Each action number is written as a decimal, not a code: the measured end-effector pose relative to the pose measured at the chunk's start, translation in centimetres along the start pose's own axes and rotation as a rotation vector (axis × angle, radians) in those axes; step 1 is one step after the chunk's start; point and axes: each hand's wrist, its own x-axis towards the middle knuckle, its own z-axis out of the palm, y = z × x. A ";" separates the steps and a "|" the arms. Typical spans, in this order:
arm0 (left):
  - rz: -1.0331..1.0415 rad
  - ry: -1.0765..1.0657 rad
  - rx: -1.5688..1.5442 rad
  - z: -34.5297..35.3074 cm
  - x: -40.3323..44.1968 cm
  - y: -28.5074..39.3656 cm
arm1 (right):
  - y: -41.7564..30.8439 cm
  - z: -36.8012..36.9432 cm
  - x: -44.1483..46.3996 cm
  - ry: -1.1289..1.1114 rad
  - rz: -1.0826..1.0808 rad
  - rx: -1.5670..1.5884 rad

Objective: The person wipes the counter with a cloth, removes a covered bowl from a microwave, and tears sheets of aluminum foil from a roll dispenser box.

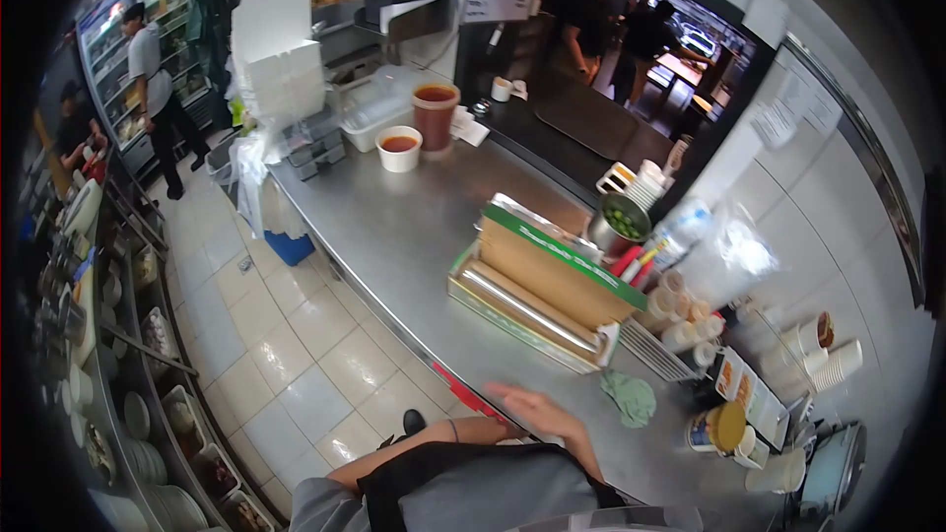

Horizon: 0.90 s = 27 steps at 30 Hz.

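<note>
we keep the work area on a steel bench (389,222). the right hand (540,411) is above the near edge of the bench, slightly blurred, fingers extended; its grip is released, with nothing visible in it. the left hand (508,428) is mostly hidden behind the right; we cannot tell the state of its grip. a red item (461,390) lies at the bench edge, just beside both hands; we cannot tell whether either touches it.

beyond the hands, we find an open carton (554,270) on the bench, set at a slant, its lid raised on the far side. a shiny roll (532,307) lies lengthwise inside it. a crumpled green cloth (629,398) lies to the right of the right hand, near the carton. farther along the bench stand a white tub (398,150) and a taller tub (434,120), both containing red-orange liquid.
</note>
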 end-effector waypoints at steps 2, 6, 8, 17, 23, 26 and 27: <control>-0.082 0.001 -0.077 -0.8 -2.7 -1.2 | 1.6 4.4 4.3 -0.293 -0.208 0.121; -0.015 0.027 -0.217 -1.5 -5.9 -4.4 | 1.7 8.9 7.4 -0.336 0.163 0.062; 0.036 0.035 -0.294 -1.8 -6.4 -5.8 | 2.5 9.0 8.1 -0.311 0.344 0.113; 0.448 -0.086 -0.671 -3.4 -3.8 -9.4 | -3.0 6.0 6.5 0.027 -0.093 -0.024; 0.741 -0.152 -0.810 -5.2 -2.5 -11.3 | 7.6 5.6 5.0 0.118 0.167 0.317; 0.811 -0.161 -0.809 -7.9 -3.4 -12.8 | 11.7 4.2 2.6 0.532 0.300 0.385; 0.413 -0.124 -0.715 -9.6 -4.7 -13.4 | 12.4 3.6 1.4 0.742 0.401 0.400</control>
